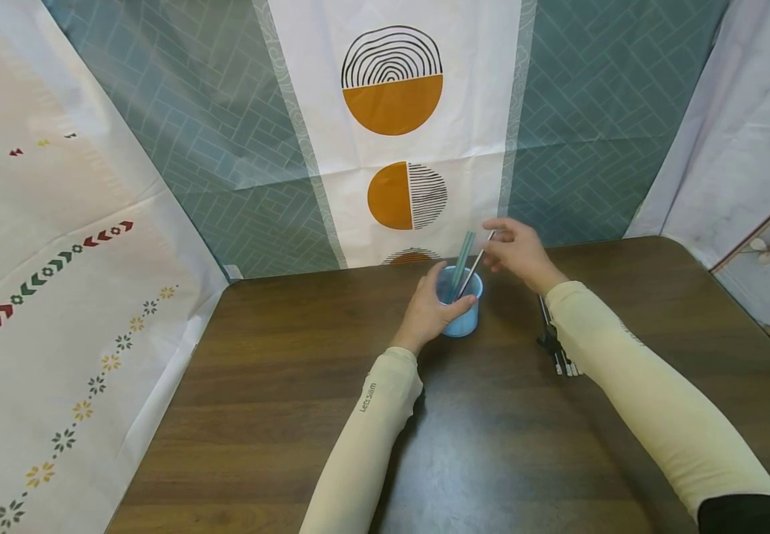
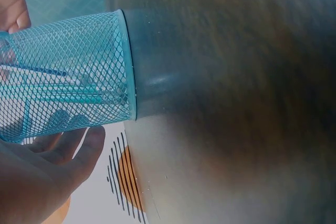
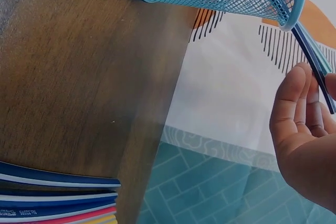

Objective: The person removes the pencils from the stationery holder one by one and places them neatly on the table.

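A light blue mesh cup [image 1: 462, 320] stands upright near the table's far edge, with teal sticks [image 1: 463, 256] and a dark, slim stick [image 1: 472, 273] leaning in it. My left hand [image 1: 425, 311] curls round the cup's left side, thumb at the front; the left wrist view shows its fingers against the mesh [image 2: 68, 77]. At the upper right, my right hand [image 1: 517, 254] pinches the top of the dark stick, whose lower end is inside the cup. The right wrist view shows the same pinch on the dark stick [image 3: 310, 51] above the rim.
Right of the cup, partly under my right forearm, several slim items [image 1: 561, 363] lie on the brown table [image 1: 278, 400]; the right wrist view shows blue, pink and yellow ones [image 3: 58, 203]. A patterned cloth [image 1: 225, 111] hangs behind the table's far edge.
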### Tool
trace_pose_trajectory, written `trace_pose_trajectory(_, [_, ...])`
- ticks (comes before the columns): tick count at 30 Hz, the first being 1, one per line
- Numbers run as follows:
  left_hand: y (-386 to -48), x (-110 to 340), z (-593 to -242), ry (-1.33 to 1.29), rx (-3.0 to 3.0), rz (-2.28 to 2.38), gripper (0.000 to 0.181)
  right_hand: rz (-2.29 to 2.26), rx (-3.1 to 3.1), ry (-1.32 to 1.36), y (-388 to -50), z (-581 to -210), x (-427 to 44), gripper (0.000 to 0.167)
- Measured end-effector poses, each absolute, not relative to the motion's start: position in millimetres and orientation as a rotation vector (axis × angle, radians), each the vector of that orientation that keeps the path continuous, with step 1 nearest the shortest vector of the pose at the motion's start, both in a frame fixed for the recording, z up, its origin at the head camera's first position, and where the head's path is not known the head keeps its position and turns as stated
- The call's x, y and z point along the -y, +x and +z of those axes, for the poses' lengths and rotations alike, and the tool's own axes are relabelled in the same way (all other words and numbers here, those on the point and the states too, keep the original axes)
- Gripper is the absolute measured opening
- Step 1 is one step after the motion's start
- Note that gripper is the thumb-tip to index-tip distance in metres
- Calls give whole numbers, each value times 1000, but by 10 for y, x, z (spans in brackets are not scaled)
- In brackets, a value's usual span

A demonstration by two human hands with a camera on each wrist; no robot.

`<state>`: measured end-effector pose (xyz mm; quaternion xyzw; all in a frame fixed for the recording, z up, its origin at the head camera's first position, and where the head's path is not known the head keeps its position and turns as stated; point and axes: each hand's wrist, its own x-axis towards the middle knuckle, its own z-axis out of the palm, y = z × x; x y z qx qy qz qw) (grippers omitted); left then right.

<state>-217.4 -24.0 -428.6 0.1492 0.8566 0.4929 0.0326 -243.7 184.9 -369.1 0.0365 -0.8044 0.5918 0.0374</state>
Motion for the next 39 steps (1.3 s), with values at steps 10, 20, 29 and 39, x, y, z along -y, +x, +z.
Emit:
trace_pose_trajectory(10, [-2166, 234, -4275, 437, -2642, 1504, 94, 1961, 2376, 37, -2406, -3675, -1906, 44])
trace_pose_trajectory(20, [-2170, 238, -4286, 434, -2646, 1506, 94, 2029, 2335, -42, -2412, -3690, -1962, 43])
trace_pose_trajectory(29, [-2169, 232, -4285, 436, -2657, 1496, 92, 2106, 2284, -61, -2403, -3690, -2011, 44])
trace_pose_trajectory(39, [-2167, 232, -4288, 422, -2660, 1493, 91, 2172, 2248, -110, -2371, -3688, -2061, 42])
